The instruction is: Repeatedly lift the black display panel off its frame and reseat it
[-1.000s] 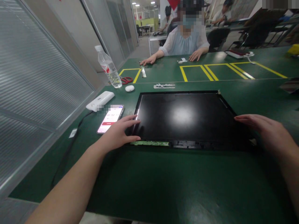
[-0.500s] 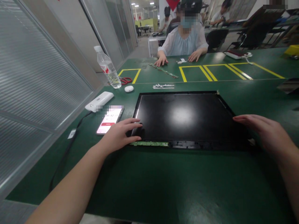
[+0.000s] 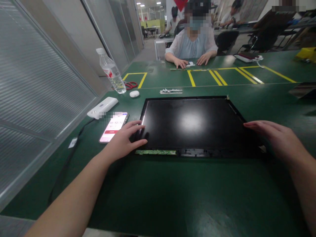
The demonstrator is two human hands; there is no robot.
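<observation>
A black display panel (image 3: 197, 123) lies flat on the green table, its glossy face up. Along its near edge runs a narrow green circuit board (image 3: 156, 152), on the left half. My left hand (image 3: 124, 140) is at the panel's left edge, fingers spread, with thumb and fingertips over the rim; whether they touch it I cannot tell. My right hand (image 3: 278, 138) is at the right edge, its fingers stretched out and the fingertips against the frame. A small pale tab (image 3: 262, 149) sits at the near right corner, beside my right hand.
A phone (image 3: 114, 127) lies beside my left hand, with a white power bank (image 3: 103, 107) behind it. A water bottle (image 3: 112, 73), red scissors (image 3: 130, 85), a white earbud case (image 3: 134, 94) and white strips (image 3: 170, 91) stand farther back. Across the table sits a co-worker (image 3: 191, 44).
My left fingers and thumb have shifted slightly off the panel's near left corner. Across the table, the co-worker's hand has moved right and the thin green strip there has turned nearly level.
</observation>
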